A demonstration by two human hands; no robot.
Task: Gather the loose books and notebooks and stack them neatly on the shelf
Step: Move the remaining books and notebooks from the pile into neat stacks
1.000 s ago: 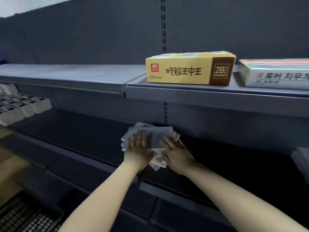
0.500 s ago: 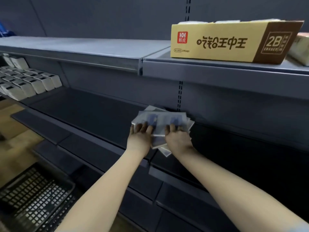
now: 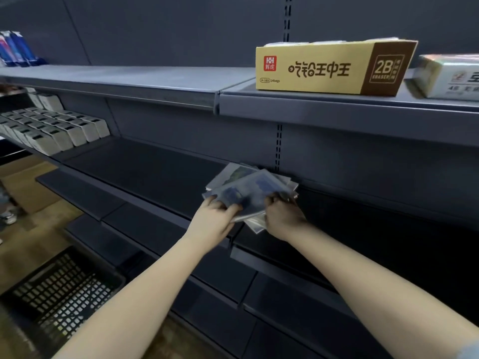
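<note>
Here, left grip [image 3: 215,218], right grip [image 3: 282,216] pinching fanned notebooks [image 3: 248,187], near shelf [image 3: 155,172] edge

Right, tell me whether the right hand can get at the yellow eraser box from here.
Probably, once freed: the right hand grips the notebook pile, while the yellow eraser box stands near the front edge of the upper shelf above, with nothing in front of it.

Yellow 2B eraser carton [image 3: 334,68] up top, white box [image 3: 448,76] just beside it, rows of small white boxes [image 3: 59,128] far left, black crate [image 3: 59,288] down below.
</note>
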